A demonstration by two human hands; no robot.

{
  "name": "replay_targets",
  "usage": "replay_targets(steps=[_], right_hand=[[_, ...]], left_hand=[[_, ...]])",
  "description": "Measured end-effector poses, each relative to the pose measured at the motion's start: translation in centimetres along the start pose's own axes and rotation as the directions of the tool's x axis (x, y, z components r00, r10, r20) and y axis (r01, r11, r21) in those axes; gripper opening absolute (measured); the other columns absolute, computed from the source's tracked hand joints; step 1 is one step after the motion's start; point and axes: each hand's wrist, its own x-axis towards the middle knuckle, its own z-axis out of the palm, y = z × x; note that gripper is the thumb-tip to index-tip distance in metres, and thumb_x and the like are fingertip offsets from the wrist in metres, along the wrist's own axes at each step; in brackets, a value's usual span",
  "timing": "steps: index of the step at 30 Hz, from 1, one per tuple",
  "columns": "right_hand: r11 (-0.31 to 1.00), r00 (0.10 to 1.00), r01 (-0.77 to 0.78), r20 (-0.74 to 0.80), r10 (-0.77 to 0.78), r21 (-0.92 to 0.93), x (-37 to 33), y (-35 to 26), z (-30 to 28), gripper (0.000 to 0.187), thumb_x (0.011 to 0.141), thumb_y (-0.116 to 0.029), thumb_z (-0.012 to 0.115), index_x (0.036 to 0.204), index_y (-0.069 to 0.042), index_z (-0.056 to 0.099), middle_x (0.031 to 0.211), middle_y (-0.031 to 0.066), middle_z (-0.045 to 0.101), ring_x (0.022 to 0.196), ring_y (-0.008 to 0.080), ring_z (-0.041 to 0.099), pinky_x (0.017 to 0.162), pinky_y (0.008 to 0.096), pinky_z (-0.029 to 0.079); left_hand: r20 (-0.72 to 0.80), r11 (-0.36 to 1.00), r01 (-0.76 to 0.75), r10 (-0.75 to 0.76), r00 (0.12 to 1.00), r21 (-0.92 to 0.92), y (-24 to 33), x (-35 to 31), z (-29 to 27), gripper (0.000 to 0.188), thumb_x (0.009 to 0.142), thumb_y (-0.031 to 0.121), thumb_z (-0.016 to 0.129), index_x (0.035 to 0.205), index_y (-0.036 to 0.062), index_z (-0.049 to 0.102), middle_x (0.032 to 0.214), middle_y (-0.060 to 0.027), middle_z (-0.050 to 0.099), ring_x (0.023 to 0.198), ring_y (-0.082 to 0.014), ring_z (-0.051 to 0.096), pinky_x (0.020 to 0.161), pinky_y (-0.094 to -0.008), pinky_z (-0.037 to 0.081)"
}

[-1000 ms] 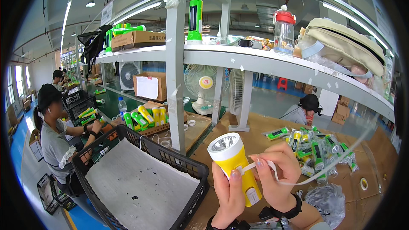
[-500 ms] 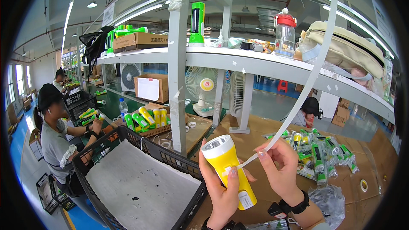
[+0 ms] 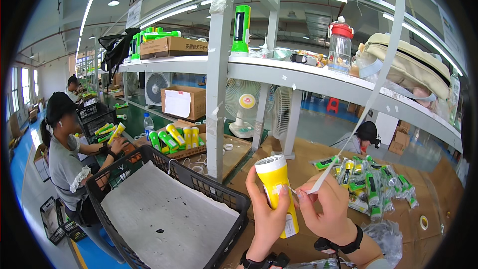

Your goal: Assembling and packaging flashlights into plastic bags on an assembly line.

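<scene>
A yellow flashlight with a white head rim [image 3: 275,182] is gripped upright, slightly tilted, in my left hand [image 3: 266,221], its thumb lying across the body beside the switch area. My right hand [image 3: 327,206] is closed in a pinch on a long white tape strip [image 3: 384,69] that comes down from above the shelf. A thin, twisted end of the strip runs from my right fingertips to the flashlight's side near my left thumb. Whether it is stuck there is hard to see. Black bands circle both wrists.
Left of my hands is a black plastic crate [image 3: 241,203] with a stained pale liner. Several bagged flashlights [image 3: 371,189] lie on cardboard at right, near a tape roll [image 3: 423,222] and clear plastic bags [image 3: 386,241]. A grey post [image 3: 217,94] supports the shelf; a co-worker [image 3: 67,149] sits left.
The flashlight has shifted right and stands more upright. My right hand has turned, its fingers closer to the flashlight, and the strip is now twisted near them. The whole view has shifted slightly.
</scene>
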Motion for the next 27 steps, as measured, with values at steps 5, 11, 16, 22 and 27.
replay_targets(steps=[5,11,16,22,27], right_hand=[[0.963,0.976,0.198,0.132,-0.175,-0.183,0.5,-1.1,-0.6,0.012,0.075,0.004,0.065,0.084,0.0,0.059,0.074,0.0128,0.058,0.056,0.0263,0.058,0.047,0.0327,0.044],[0.951,0.955,0.272,0.161,-0.249,-0.147,0.7,-1.2,-0.8,0.013,0.076,-0.003,0.07,0.084,-0.001,0.059,0.081,0.0099,0.057,0.058,0.0211,0.056,0.047,0.0309,0.044],[0.984,0.986,0.138,0.115,-0.125,-0.115,0.2,-1.7,0.0,0.013,0.074,0.005,0.066,0.085,0.0,0.059,0.073,0.0128,0.057,0.059,0.0266,0.058,0.049,0.0338,0.044],[0.971,0.929,0.234,0.287,-0.235,0.039,0.2,-3.0,-1.0,0.014,0.072,0.0,0.068,0.082,-0.005,0.059,0.068,0.0077,0.056,0.053,0.0242,0.056,0.047,0.0315,0.042],[0.995,0.957,-0.028,0.289,0.0,0.091,3.2,-3.4,0.4,0.015,0.075,-0.007,0.073,0.084,-0.007,0.061,0.083,0.0082,0.062,0.065,0.0255,0.062,0.055,0.0317,0.049]], left_hand=[[0.07,0.999,0.028,-0.026,0.997,-0.038,0.4,-0.1,-0.3,0.068,0.092,0.0,0.054,0.145,0.0054,0.011,0.117,-0.0157,0.05,0.096,-0.0186,0.059,0.083,-0.0311,0.049],[0.077,0.99,0.079,-0.07,0.995,-0.114,0.9,-0.2,-0.4,0.067,0.094,0.001,0.053,0.146,0.006,0.01,0.116,-0.015,0.053,0.097,-0.0173,0.058,0.082,-0.0299,0.049],[0.178,0.961,0.189,-0.154,0.972,-0.201,0.4,0.4,-1.0,0.064,0.097,0.006,0.05,0.147,0.008,0.009,0.11,-0.0156,0.057,0.094,-0.0163,0.06,0.08,-0.029,0.05],[0.029,0.964,0.195,-0.193,0.981,-0.183,-2.4,1.9,-0.7,0.059,0.097,0.007,0.05,0.143,0.0062,0.013,0.099,-0.0136,0.058,0.067,-0.0187,0.063,0.059,-0.0309,0.054],[0.074,0.875,0.38,-0.376,0.924,-0.299,-6.3,3.5,-2.5,0.054,0.095,0.009,0.054,0.137,0.0037,0.019,0.096,-0.0134,0.058,0.06,-0.0189,0.062,0.053,-0.0307,0.053]])
